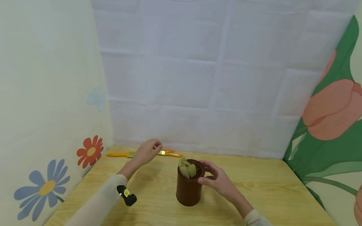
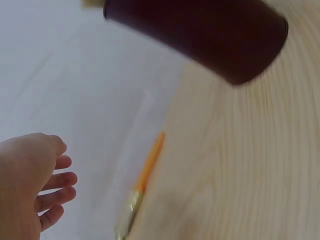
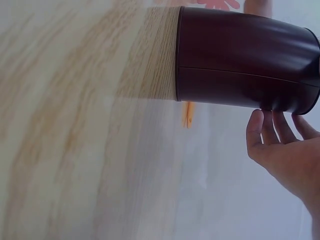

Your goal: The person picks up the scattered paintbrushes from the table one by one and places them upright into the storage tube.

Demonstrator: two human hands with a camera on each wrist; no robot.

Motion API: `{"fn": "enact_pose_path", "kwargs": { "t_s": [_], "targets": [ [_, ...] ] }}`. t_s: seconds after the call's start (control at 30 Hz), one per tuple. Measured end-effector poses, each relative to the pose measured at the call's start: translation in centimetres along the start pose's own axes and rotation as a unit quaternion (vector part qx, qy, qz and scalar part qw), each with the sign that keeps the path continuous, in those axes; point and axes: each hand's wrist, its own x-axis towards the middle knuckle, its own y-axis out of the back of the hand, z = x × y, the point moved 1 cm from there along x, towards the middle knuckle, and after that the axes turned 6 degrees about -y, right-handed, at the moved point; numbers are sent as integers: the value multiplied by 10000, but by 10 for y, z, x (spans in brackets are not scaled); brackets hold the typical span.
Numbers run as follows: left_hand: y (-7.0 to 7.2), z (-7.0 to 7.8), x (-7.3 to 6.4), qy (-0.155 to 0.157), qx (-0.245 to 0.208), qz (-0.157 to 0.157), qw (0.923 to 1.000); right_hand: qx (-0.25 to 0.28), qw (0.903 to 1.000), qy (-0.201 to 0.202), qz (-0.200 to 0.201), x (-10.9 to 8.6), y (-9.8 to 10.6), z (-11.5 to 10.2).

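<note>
– What've you got hold of rn?
– My right hand [image 1: 216,179] grips 1 brown container [image 1: 189,191] near the rim, thumb & fingers curved round it. It's upright on the wooden table [image 1: 254,188]
– Anything in it?
– 1 tan fluffy clump [image 1: 187,169], sat in the mouth & poking abv the rim
– And the other hand?
– My left hand [image 1: 147,151] is free, fingers loosely bent, nr the back edge w/ the orange-handled brushes [image 1: 117,154]. I count 3 handles: 1 to its left, 2 to its right. Can't tell if I'm touching any
– Walls?
– 2 flowers on the left cloth [image 1: 51,94]: 1 red [image 1: 91,151], 1 blue-grey [image 1: 47,188]
</note>
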Motion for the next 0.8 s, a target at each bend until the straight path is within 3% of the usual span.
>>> {"fn": "enact_pose_path", "kwargs": {
  "t_s": [0.13, 0.3, 0.47, 0.67, 0.8],
  "targets": [
    [-1, -34, -9, 555, 533, -153, 9969, -48, 10000, 36, 4, -1, 0, -1],
    [0, -64, -22, 1243, 864, -467, 9874, -129, 9998, 92, 104, -5, 3, -3],
    [5, -88, -36, 1543, 1025, -729, 9800, -43, 10000, -1, 50, -6, 5, -6],
    [10, -91, -45, 1595, 1143, -973, 9757, -60, 10000, -8, 59, -8, 5, -6],
    [10, -89, -48, 1576, 1183, -955, 9757, -102, 9999, 17, 49, -10, 4, -5]
  ]
}}
